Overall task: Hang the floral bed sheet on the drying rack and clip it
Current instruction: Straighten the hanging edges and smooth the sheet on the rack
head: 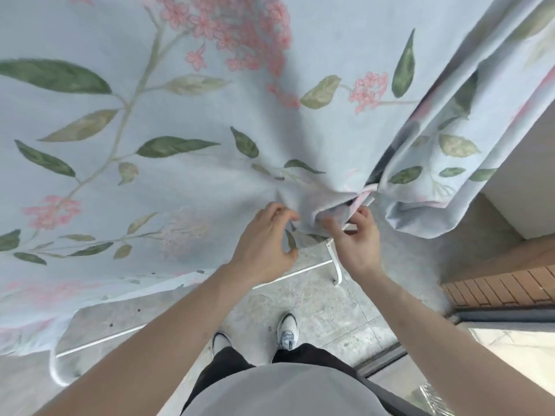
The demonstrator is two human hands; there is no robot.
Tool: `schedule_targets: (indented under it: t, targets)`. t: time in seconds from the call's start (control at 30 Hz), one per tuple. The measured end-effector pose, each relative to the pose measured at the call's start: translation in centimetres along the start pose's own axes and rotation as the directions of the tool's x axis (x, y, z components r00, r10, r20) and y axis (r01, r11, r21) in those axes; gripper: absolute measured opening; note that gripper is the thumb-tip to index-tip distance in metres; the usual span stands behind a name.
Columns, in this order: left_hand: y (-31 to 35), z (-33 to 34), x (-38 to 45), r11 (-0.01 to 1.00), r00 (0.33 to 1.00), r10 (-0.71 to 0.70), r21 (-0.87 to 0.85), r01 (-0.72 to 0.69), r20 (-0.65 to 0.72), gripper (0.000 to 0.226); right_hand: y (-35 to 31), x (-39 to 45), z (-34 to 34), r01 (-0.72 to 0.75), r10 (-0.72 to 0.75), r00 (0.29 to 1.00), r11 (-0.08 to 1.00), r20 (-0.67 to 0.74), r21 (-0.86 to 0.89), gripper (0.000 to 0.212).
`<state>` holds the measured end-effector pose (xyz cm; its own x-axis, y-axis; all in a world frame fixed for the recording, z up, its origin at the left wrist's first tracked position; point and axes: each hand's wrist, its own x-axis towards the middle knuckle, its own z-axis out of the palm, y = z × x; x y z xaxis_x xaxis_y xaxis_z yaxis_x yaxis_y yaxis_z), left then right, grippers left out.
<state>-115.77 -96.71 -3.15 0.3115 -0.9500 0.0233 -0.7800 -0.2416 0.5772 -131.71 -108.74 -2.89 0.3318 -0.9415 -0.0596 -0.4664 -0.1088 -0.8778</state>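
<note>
Floral bed sheet (180, 121) draped over drying rack (303, 270) | left hand (264, 250), right hand (357, 244) pinch bunched near edge | we see no clip; clipping outstanding.

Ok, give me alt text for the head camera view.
Both hands, left hand and right hand, pinch a bunched fold of the floral bed sheet draped over a white drying rack, seen from above on a concrete floor.
</note>
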Motion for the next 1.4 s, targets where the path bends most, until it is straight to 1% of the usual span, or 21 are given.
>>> schedule_targets:
  t: [0.1,0.2,0.27,0.33,0.37,0.4,0.5,0.57,0.67,0.7,0.73,0.8,0.87,0.93,1.0,1.1,1.13,1.2,1.27,1.3,1.4]
  targets:
    - [1.1,1.8,0.1,0.995,0.998,0.028,0.099,-0.033,0.057,0.066,-1.4,-0.9,-0.5,0.069,-0.078,0.996,0.981,0.040,0.179,0.017]
    - [1.7,2.8,1.6,0.999,0.993,-0.023,0.025,0.027,-0.117,0.027,-0.9,-0.7,-1.7,0.059,-0.084,0.991,0.971,0.101,0.230,0.024]
    - [1.8,2.5,2.2,0.999,0.982,-0.034,-0.029,0.029,-0.184,0.012,0.0,0.3,-2.9,-0.054,0.062,0.998,0.952,-0.017,0.301,0.025]
    - [1.6,1.8,2.0,0.999,0.981,0.017,-0.041,-0.026,-0.195,0.013,0.3,1.8,-4.5,-0.191,0.271,0.952,0.892,-0.145,0.409,0.051]
    - [1.4,1.3,1.8,0.997,0.982,0.049,-0.041,-0.058,-0.184,0.017,0.3,2.7,-5.3,-0.203,0.313,0.932,0.868,-0.181,0.454,0.062]
    - [1.0,0.9,1.6,0.996,0.981,0.073,-0.046,-0.083,-0.177,0.020,0.2,3.6,-6.2,-0.193,0.317,0.926,0.864,-0.205,0.465,0.061]
    - [-0.2,-0.5,1.3,0.993,0.979,0.097,-0.042,-0.106,-0.180,0.024,-0.5,6.0,-9.0,-0.129,0.282,0.891,0.909,-0.356,0.396,0.029]
    - [-1.0,-1.5,1.1,0.998,0.973,0.062,-0.003,-0.064,-0.222,0.028,-1.3,7.7,-11.8,-0.053,0.256,0.807,0.929,-0.533,0.365,0.048]
    - [-2.7,-3.4,0.5,0.996,0.944,-0.075,0.023,0.087,-0.321,0.036,-1.9,10.4,-16.8,0.100,0.252,0.650,0.907,-0.717,0.410,0.049]
    - [-3.2,-3.7,0.4,0.991,0.937,-0.111,0.038,0.131,-0.330,0.036,-1.8,11.3,-18.1,0.093,0.262,0.651,0.904,-0.713,0.417,0.046]
    - [-3.5,-3.9,0.3,0.986,0.940,-0.131,0.060,0.158,-0.316,0.035,-1.9,12.1,-19.0,0.050,0.283,0.684,0.902,-0.673,0.429,0.039]
    - [-3.1,-3.7,0.5,0.979,0.959,-0.147,0.104,0.177,-0.243,0.031,-1.6,13.5,-18.9,-0.027,0.343,0.797,0.843,-0.498,0.537,0.013]
    - [-2.5,-3.2,0.7,0.975,0.971,-0.166,0.116,0.188,-0.174,0.027,-0.7,13.7,-17.2,-0.073,0.378,0.865,0.747,-0.331,0.661,0.027]
    - [-2.2,-2.7,1.0,0.980,0.984,-0.149,0.115,0.160,-0.101,0.022,0.9,11.7,-14.5,-0.136,0.405,0.858,0.772,-0.315,0.621,0.049]
    - [-2.0,-2.5,1.1,0.987,0.995,-0.101,0.126,0.099,0.013,0.017,3.8,9.1,-11.5,-0.305,0.504,0.820,0.785,-0.270,0.540,0.060]
    - [-1.8,-2.1,1.1,0.992,0.988,-0.029,0.129,0.009,0.154,0.008,5.8,6.3,-7.3,-0.602,0.666,0.740,0.592,0.096,0.535,0.064]
    - [-1.6,-2.0,1.1,0.991,0.983,-0.013,0.136,-0.012,0.183,0.014,5.8,6.2,-6.3,-0.643,0.661,0.718,0.513,0.216,0.569,0.065]
    - [-1.4,-1.7,1.1,0.990,0.974,-0.001,0.140,-0.031,0.226,0.027,5.6,7.0,-5.4,-0.639,0.623,0.705,0.350,0.339,0.685,0.063]
    - [-1.2,-1.6,1.1,0.990,0.970,-0.003,0.135,-0.030,0.242,0.036,5.2,8.7,-5.4,-0.554,0.601,0.731,0.243,0.325,0.796,0.061]
    - [-1.3,-1.7,1.1,0.991,0.970,-0.005,0.128,-0.027,0.242,0.035,5.1,9.7,-5.6,-0.502,0.597,0.749,0.229,0.287,0.834,0.056]
    - [-1.5,-2.2,1.0,0.993,0.975,-0.030,0.114,0.005,0.220,0.020,4.5,12.3,-6.8,-0.440,0.612,0.771,0.314,0.175,0.841,0.026]
